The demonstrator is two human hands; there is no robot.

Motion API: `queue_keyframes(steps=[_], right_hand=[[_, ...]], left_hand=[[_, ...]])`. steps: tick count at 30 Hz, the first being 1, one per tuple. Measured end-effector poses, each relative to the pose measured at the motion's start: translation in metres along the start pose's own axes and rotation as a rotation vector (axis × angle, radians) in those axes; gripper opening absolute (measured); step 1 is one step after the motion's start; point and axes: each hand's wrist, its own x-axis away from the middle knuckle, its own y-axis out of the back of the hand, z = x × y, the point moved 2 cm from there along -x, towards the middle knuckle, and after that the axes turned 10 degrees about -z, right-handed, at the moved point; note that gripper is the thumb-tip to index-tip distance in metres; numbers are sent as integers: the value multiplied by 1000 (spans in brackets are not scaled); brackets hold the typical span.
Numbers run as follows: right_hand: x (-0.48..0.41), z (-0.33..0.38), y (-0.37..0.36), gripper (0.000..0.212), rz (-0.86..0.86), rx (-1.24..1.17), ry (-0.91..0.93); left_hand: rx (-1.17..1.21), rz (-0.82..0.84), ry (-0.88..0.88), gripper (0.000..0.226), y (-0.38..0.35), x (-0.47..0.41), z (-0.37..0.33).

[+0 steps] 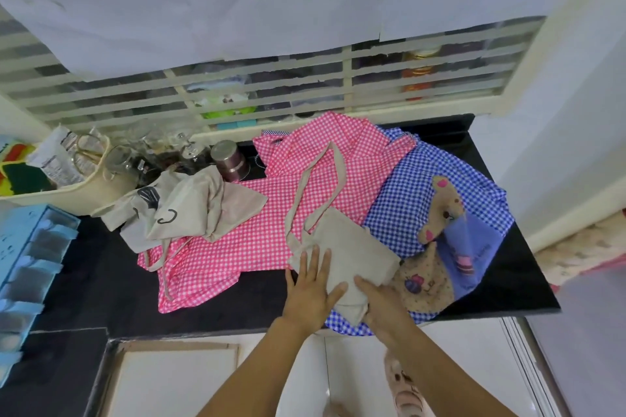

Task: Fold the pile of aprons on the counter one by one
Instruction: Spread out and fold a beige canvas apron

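Both hands are down on the beige apron (355, 247), which sits as a part-folded bundle at the near edge of the black counter (508, 281). It lies on the pile, half over the pink gingham apron (237, 240) and half over the blue gingham apron (399, 206) with the teddy bear patch.

The left hand (313, 288) lies flat, fingers straight and spread, pressing the bundle's left side. The right hand (384, 306) is at the near right corner with its thumb on the cloth. Its other fingers are hidden, so I can't tell whether they grip or just press.

Here's what matters: the straps (305, 186) aren't tucked in. They run from the bundle's far left corner straight away from the person, looping out across the pink cloth. That puts them just beyond the left fingertips, so the left hand looks the nearer one to gather them while the right pins the bundle.

A second beige apron (183, 210) sits crumpled at the left, beside a steel canister (227, 159), not yet folded.
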Motion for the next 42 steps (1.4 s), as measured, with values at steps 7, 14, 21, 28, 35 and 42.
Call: queue_keyframes(steps=[7, 14, 21, 28, 35, 42], right_hand=[[12, 50, 24, 25, -237, 1055, 605], [-11, 77, -15, 53, -42, 1235, 892], [-45, 93, -23, 13, -80, 1250, 911], [-51, 97, -31, 22, 11, 1384, 841], [-50, 86, -35, 38, 68, 1217, 674], [-45, 68, -3, 39, -4, 779, 508]], left_hand=[[-71, -12, -28, 104, -7, -3, -1], [-97, -59, 12, 92, -10, -3, -1], [35, -51, 44, 75, -12, -7, -25], [137, -156, -33, 78, -30, -3, -22], [186, -40, -52, 94, -8, 1, -22], [171, -50, -271, 110, 6, 34, 3]])
